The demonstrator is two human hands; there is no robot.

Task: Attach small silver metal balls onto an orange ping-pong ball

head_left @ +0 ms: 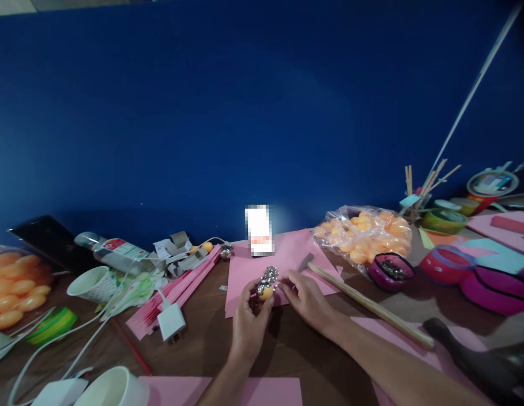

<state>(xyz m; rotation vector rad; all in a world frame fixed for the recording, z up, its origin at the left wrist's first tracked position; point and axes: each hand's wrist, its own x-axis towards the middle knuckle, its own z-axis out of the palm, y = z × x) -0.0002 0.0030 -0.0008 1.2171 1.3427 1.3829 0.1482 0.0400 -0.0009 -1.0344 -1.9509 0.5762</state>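
My left hand (250, 321) is closed around an orange ball (266, 293), thumb on one side and fingers on the other. Shiny silver studs (270, 275) cover the ball's top and far side. Close on its right is my right hand (306, 299), thumb and forefinger pinched together at the studs; whatever they grip is too small to make out. Both hands are over the near edge of a pink sheet (240, 282). A hammer (367, 301) with a wooden handle lies just right of my right hand. Beyond the ball stands a lit, blurred-out screen (259, 228).
A plastic bag of orange balls (363, 231) and a purple dish of small metal pieces (391, 268) stand right. At left are a white charger (171, 322), cables, a clear bottle (114, 251) and a paper cup (93, 282). A blue partition (245, 113) rises behind.
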